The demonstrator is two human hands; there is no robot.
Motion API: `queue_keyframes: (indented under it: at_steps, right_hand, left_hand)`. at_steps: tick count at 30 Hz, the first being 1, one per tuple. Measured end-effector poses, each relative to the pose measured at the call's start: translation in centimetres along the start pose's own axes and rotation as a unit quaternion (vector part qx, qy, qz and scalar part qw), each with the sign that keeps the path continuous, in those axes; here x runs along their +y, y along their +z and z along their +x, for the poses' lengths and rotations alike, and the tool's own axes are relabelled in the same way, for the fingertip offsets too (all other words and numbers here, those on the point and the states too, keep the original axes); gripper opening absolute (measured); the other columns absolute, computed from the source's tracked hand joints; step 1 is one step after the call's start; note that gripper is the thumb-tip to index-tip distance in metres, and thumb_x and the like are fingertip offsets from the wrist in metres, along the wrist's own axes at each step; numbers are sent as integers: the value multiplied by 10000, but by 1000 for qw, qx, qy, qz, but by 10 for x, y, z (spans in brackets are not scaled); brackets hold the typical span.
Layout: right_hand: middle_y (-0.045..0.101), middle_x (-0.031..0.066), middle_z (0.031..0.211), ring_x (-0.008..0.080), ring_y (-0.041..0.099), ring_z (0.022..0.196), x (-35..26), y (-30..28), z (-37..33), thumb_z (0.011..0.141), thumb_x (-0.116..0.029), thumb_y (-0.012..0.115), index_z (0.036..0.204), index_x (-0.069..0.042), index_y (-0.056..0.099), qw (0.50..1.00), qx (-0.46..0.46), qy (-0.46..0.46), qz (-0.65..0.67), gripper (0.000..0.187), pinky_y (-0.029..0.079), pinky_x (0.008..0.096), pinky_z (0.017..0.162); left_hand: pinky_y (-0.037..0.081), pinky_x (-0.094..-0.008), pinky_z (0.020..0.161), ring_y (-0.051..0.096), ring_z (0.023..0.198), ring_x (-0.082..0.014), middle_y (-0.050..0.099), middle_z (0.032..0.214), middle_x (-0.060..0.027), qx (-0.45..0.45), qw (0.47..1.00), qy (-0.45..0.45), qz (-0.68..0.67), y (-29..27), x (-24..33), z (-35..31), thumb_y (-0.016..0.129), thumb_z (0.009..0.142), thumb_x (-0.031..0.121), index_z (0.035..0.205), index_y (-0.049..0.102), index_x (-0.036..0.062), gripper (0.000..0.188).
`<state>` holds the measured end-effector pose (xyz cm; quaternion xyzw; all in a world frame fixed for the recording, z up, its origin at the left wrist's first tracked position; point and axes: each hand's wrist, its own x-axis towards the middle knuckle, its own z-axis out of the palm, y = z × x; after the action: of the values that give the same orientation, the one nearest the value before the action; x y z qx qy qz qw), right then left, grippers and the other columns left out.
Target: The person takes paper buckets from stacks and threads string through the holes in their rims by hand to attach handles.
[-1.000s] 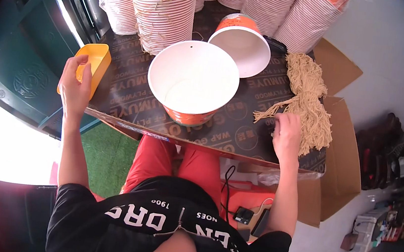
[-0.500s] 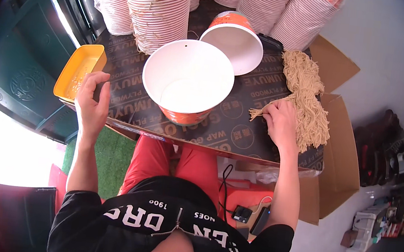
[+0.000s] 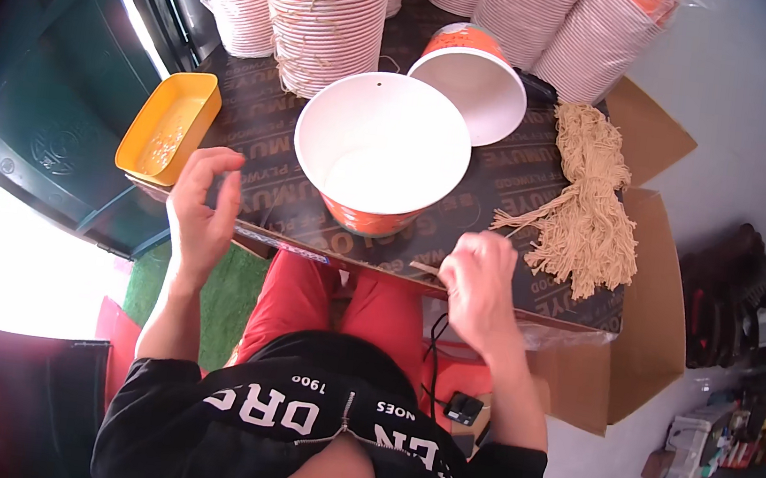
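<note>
A white paper bucket point(image 3: 383, 140) with an orange outside stands upright before me, a small hole near its far rim. Behind it, a second paper bucket point(image 3: 472, 84) lies on its side, mouth toward me. My right hand point(image 3: 480, 278) is closed in a pinch on a short length of beige cord point(image 3: 426, 268), whose end sticks out leftward near the table's front edge. Past that hand lies a bundle of beige cords point(image 3: 589, 206). My left hand point(image 3: 202, 209), fingers apart and holding nothing, hovers by the yellow tray point(image 3: 203, 98), which has small pale bits in it.
Tall stacks of paper buckets point(image 3: 323, 20) line the back of the dark plywood table point(image 3: 257, 187), some in clear plastic. A black object point(image 3: 537, 88) lies beside the tipped bucket. An open cardboard box point(image 3: 648, 316) stands at the table's right side.
My right hand has moved left and nearer from the bundle, drawing a cord with it. My left hand stays by the yellow tray. The whole view has shifted slightly.
</note>
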<state>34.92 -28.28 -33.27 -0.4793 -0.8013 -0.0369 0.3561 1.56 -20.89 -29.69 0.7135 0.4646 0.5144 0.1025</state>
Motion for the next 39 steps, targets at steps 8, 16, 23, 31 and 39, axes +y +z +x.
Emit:
queue_keyframes:
  at_steps: [8, 16, 23, 31, 39]
  right_hand:
    - [557, 96, 966, 302, 526, 938, -57, 6, 11, 776, 16, 686, 839, -37, 581, 974, 77, 36, 212, 134, 424, 399, 842]
    - [599, 131, 963, 309, 577, 910, -68, 17, 11, 821, 24, 679, 897, -12, 580, 968, 77, 41, 235, 130, 466, 386, 804]
    - [627, 118, 810, 288, 614, 688, -90, 21, 8, 823, 21, 709, 920, 6, 611, 936, 37, 152, 315, 138, 488, 367, 631]
    - [595, 78, 644, 158, 567, 529, -95, 18, 15, 847, 46, 674, 805, 10, 606, 939, 145, 146, 275, 87, 434, 296, 508]
    - [538, -24, 637, 2, 471, 584, -72, 22, 30, 919, 32, 630, 793, 10, 567, 900, 162, 211, 346, 143, 372, 206, 498]
  left_hand:
    - [494, -279, 659, 591, 723, -139, 648, 897, -103, -202, 949, -98, -222, 22, 55, -29, 545, 982, 58, 980, 654, -25, 137]
    - [447, -249, 558, 518, 613, -70, 593, 716, -25, -374, 829, -234, -345, 31, 72, -36, 497, 1056, 247, 825, 600, -17, 366]
    - [446, -271, 537, 541, 618, -62, 575, 663, -32, -331, 899, -126, -258, 31, 69, -39, 554, 1020, 122, 772, 576, -11, 282]
    - [443, -462, 935, 590, 1086, -343, 636, 990, -114, -80, 969, 233, 19, 22, 65, 23, 701, 771, -8, 1034, 613, 22, 278]
    - [214, -636, 1166, 531, 1278, -339, 660, 1035, -64, -180, 933, 300, 83, 28, 49, 31, 734, 780, -10, 1031, 634, 75, 284]
